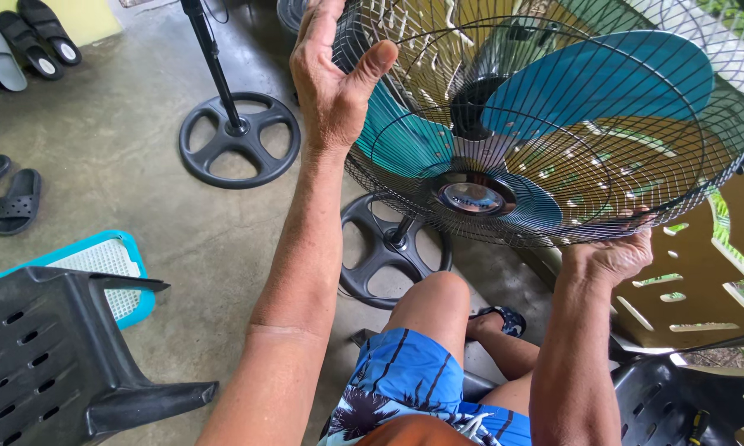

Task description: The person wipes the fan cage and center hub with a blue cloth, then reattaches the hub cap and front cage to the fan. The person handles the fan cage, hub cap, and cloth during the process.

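nearest the camera: the person's knee and blue patterned shorts [405, 380] at the bottom edge, with both bare forearms rising from there toward the fan.
fan head: a wire fan guard [554, 124] with teal blades [595, 83] behind it fills the upper right; it is tilted so the round hub cap [473, 198] faces down toward the camera.
fan position: held up in front of the person, above the knee and over its own round black base [380, 248], which stands on the concrete floor.
left hand [335, 83]: arm stretched up and nearly straight, palm toward the guard, fingers hooked over the upper left rim of the cage, thumb laid across the wires; it is closed on the rim.
right hand [616, 252]: forearm upright, wrist bent back, fingers curled up from below into the lower right rim of the guard; the fingertips are hidden among the wires, but the grip is on the cage.
hands apart: the two hands sit on opposite sides of the guard, well apart.
foot: a sandalled foot [496, 318] rests on the floor just right of the base.
second stand: another black round base with a pole [238, 136] stands to the left, apart from the fan.
seats: a dark plastic chair [50, 355] lies tipped at lower left, beside a turquoise stool [99, 260]; another dark chair [686, 396] is at lower right.
footwear: sandals [17, 202] lie along the left edge of the floor.
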